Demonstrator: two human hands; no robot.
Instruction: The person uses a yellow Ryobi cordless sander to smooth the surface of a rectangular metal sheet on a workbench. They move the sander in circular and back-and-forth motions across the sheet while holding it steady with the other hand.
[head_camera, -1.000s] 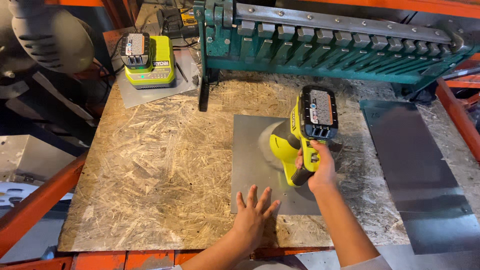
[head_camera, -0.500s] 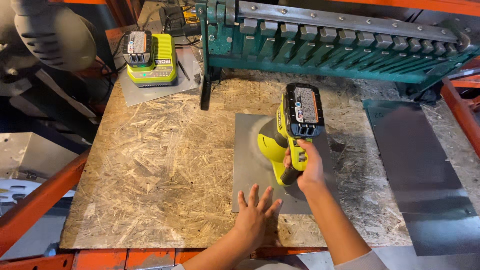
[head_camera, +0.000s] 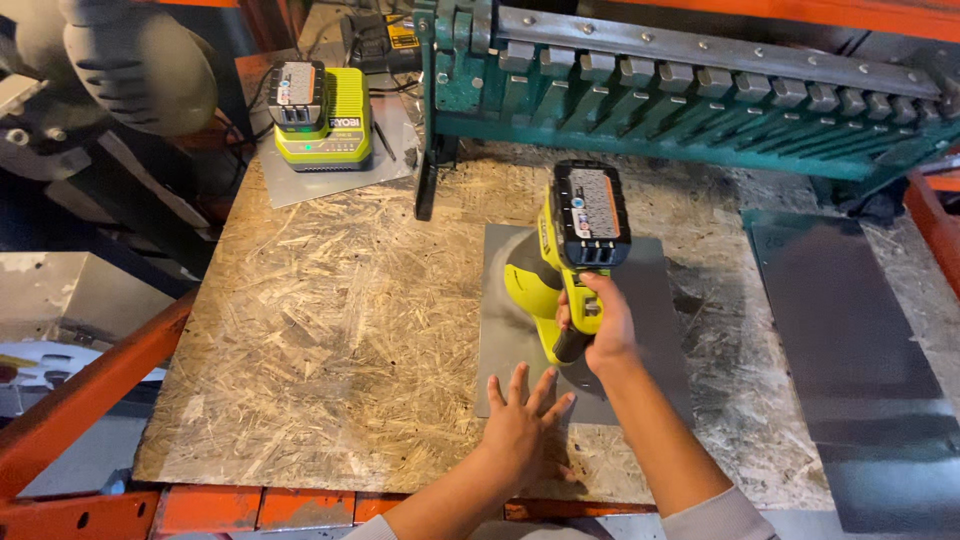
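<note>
Two hands work on a chipboard counter (head_camera: 300, 330) whose far edge carries a long green metal brake (head_camera: 680, 100); nearer than that brake lies a grey metal sheet (head_camera: 655, 290), with a darker sheet (head_camera: 850, 330) off to its right. The right hand (head_camera: 598, 325) is clamped around the grip of a yellow-green cordless drill (head_camera: 560, 260) standing nose-down on the grey sheet, while the left hand (head_camera: 525, 425) lies flat with fingers spread on that sheet's near edge. Left of the brake sits a yellow-green battery charger (head_camera: 322, 115).
</note>
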